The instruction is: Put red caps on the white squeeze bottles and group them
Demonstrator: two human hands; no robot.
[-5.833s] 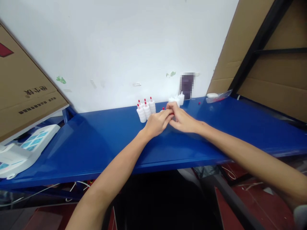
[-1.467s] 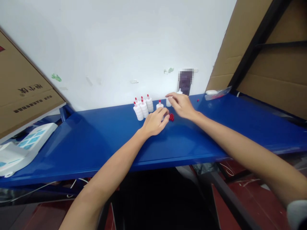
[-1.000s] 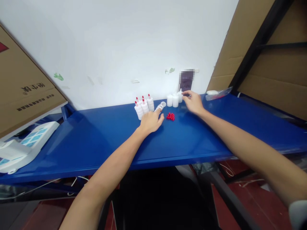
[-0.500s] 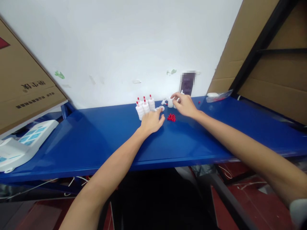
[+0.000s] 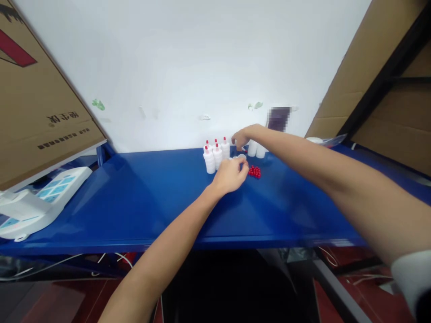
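Note:
My left hand is low over the table with thumb and fingertips drawn together; what they pinch is hidden. Just behind those fingertips lies a white round-ended piece, partly covered by the hand. Left of it stand several white squeeze bottles with pointed, red-capped tips. My right hand reaches down behind the white piece, fingers bent and apart, and nothing shows between them. A heap of small red caps sits to the right of my left hand. White bottles stand under my right forearm.
The blue table runs along a white wall. A white device with blue panels is at the left, beneath a large cardboard box. A dark, blurred-out object leans on the wall. A clear bag lies at the right.
My right hand has moved left from the standing white bottles to the spot behind the white piece. My left hand's fingers have drawn together. The view has shifted somewhat.

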